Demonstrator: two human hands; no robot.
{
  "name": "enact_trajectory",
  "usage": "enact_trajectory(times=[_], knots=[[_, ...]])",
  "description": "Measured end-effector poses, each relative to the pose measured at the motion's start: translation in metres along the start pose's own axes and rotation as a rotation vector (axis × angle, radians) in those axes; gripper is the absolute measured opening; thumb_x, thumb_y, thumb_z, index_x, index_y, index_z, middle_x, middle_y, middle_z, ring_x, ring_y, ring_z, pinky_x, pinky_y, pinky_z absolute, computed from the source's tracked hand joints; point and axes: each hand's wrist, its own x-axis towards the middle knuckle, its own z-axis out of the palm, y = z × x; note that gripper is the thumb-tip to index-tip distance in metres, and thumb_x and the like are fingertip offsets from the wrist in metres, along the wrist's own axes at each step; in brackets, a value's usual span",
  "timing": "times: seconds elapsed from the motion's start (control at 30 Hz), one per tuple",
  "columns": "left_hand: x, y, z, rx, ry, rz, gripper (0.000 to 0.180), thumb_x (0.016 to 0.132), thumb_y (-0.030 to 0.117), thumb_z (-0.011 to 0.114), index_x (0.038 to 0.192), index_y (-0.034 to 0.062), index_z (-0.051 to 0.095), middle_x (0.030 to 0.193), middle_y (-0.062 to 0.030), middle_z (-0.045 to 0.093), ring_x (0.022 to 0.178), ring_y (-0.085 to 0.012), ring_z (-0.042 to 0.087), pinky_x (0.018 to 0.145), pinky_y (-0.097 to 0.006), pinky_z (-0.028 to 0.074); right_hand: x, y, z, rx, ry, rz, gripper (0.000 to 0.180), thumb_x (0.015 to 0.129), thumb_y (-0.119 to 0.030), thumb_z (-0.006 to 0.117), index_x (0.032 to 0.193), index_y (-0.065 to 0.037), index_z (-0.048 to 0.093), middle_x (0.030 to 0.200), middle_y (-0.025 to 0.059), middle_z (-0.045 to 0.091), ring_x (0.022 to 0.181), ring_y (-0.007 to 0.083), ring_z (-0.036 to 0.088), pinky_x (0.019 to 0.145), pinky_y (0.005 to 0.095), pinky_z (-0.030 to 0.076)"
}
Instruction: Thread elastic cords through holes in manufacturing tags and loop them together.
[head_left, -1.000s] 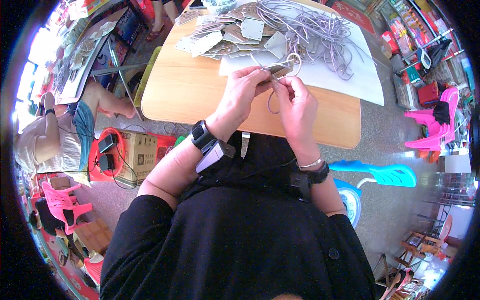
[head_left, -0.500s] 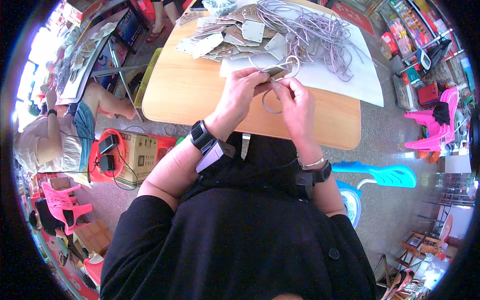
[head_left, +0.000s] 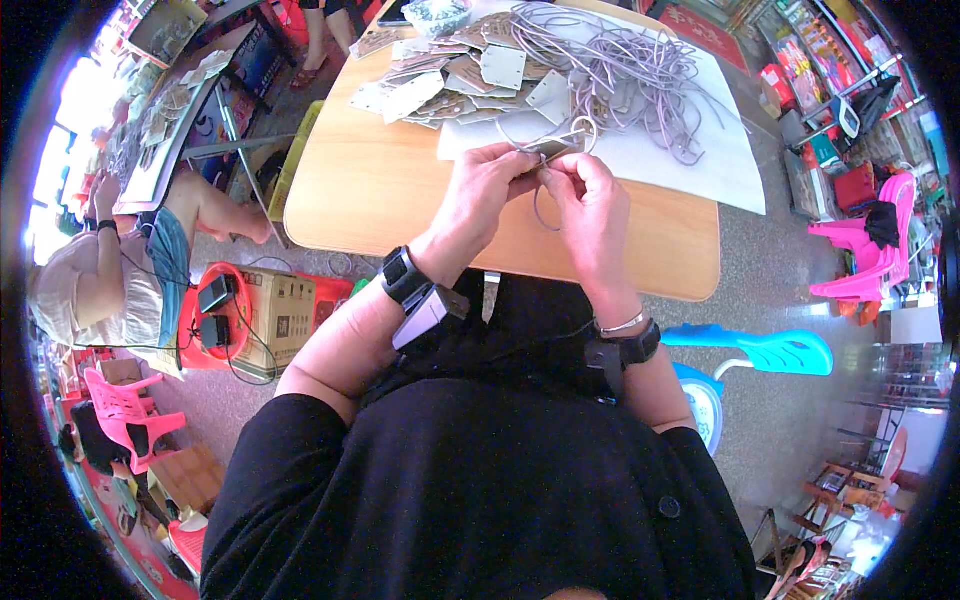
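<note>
My left hand (head_left: 483,190) is closed on a small flat grey-brown tag (head_left: 545,147) above the table's near part. Thin grey cord (head_left: 590,126) runs from the tag, looping out above my fingers and hanging below them. Beside it, my right hand (head_left: 592,205) pinches the cord close against the tag; my fingertips partly hide where the two meet. Beyond my hands lies a heap of flat pale and brown tags (head_left: 503,67) with holes in their corners. To its right is a tangled pile of grey-lilac cords (head_left: 640,75).
A white sheet (head_left: 690,180) covers part of the wooden table (head_left: 350,200). A clear tub (head_left: 437,14) stands at the far edge. On the left, a seated person (head_left: 95,270) works at another table. A blue plastic seat (head_left: 790,350) is at the right.
My right fingertips have come slightly left, closer to the left hand. The cord loop hanging below my hands looks narrower, and the tag is turned a little.
</note>
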Motion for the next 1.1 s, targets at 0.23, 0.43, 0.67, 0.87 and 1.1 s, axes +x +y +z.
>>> enact_trajectory(times=[0.23, 0.43, 0.67, 0.87, 1.1], knots=[[0.002, -0.001, -0.002, 0.014, -0.057, -0.032, 0.019, 0.090, 0.008, 0.052, 0.100, -0.0043, 0.061, 0.099, -0.0110, 0.064, 0.089, -0.0184, 0.062, 0.084, -0.030, 0.052, 0.001, -0.012, 0.001, 0.097, 0.062, 0.111, 0.016, 0.082, -0.014, 0.067, 0.088, -0.001, 0.060, 0.077, 0.0109, 0.063, 0.066, 0.0196, 0.062, 0.059, 0.0318, 0.048], [0.004, -0.011, -0.004, 0.282, -0.050, 0.088, 0.023, 0.091, 0.011, 0.052, 0.103, -0.0056, 0.062, 0.099, -0.0102, 0.065, 0.092, -0.0155, 0.062, 0.086, -0.028, 0.050, 0.007, -0.007, -0.002, -0.054, 0.023, -0.053, 0.011, 0.083, -0.014, 0.064, 0.086, -0.003, 0.062, 0.075, 0.0098, 0.062, 0.070, 0.0244, 0.060, 0.065, 0.0364, 0.047], [0.000, -0.012, -0.002, 0.562, -0.017, 0.126, 0.026, 0.091, 0.014, 0.054, 0.106, -0.0056, 0.062, 0.094, -0.0071, 0.066, 0.088, -0.0116, 0.061, 0.081, -0.025, 0.049, 0.005, -0.008, -0.007, -0.277, 0.118, -0.210, 0.009, 0.084, -0.012, 0.061, 0.086, -0.003, 0.062, 0.079, 0.0102, 0.056, 0.073, 0.0267, 0.055, 0.070, 0.0383, 0.044], [0.003, -0.012, -0.002, 0.821, 0.041, 0.206, 0.023, 0.083, 0.017, 0.052, 0.089, -0.0006, 0.067, 0.058, -0.0154, 0.055, 0.052, -0.0150, 0.051, 0.051, -0.033, 0.042, 0.019, -0.067, -0.037, 0.905, -0.117, 0.011, 0.005, 0.092, -0.010, 0.053, 0.092, -0.006, 0.055, 0.086, 0.0046, 0.054, 0.076, 0.0149, 0.052, 0.069, 0.0308, 0.044], [0.007, -0.016, -0.003, 0.552, -0.077, 0.126, 0.021, 0.083, 0.012, 0.056, 0.093, -0.0029, 0.067, 0.067, -0.0088, 0.062, 0.062, -0.0114, 0.058, 0.058, -0.029, 0.048, 0.031, -0.104, -0.091, 1.074, -0.305, -0.430, 0.039, 0.092, -0.018, 0.052, 0.125, 0.001, 0.044, 0.122, 0.0191, 0.053, 0.092, 0.0256, 0.060, 0.088, 0.0401, 0.049]])
